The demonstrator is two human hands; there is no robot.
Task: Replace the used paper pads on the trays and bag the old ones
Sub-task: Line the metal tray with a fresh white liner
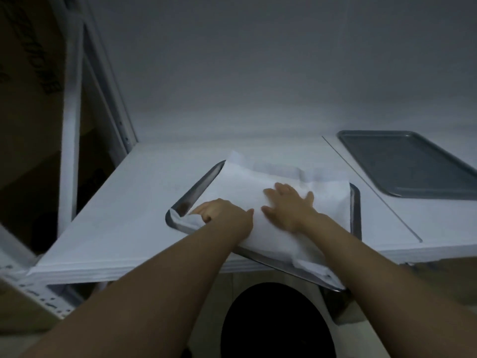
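Head view: a white paper pad [271, 174] lies over a metal tray [355, 210] on the white desk [129, 215]; the tray's near corner hangs past the desk edge
Pad fit: its far edge is rumpled and rides up over the far rim, and its near-right edge spills over the rim
Right side: the right hand [289, 206] lies flat on the middle of the pad, its fingers [273, 191] straight and spread, holding nothing and only pressing down
Left side: the left hand [224, 213] sits at the pad's near-left corner, its fingers [202, 210] bent down onto the paper; I cannot tell whether they pinch it or just push it
Step in hand: probably seating the pad in the tray
Doing it well: keep the flat palm as the anchor, work the corner down into the tray's angle, then sweep outward towards the rumpled far edge so no fold gets trapped
Watch for: weight on the overhanging corner could tip the tray, so lean over the desk side
Second tray [413, 164]: bare, well apart to the right, most likely next for a pad
Below the desk: a dark round opening [278, 329]; bag or bin, I cannot tell
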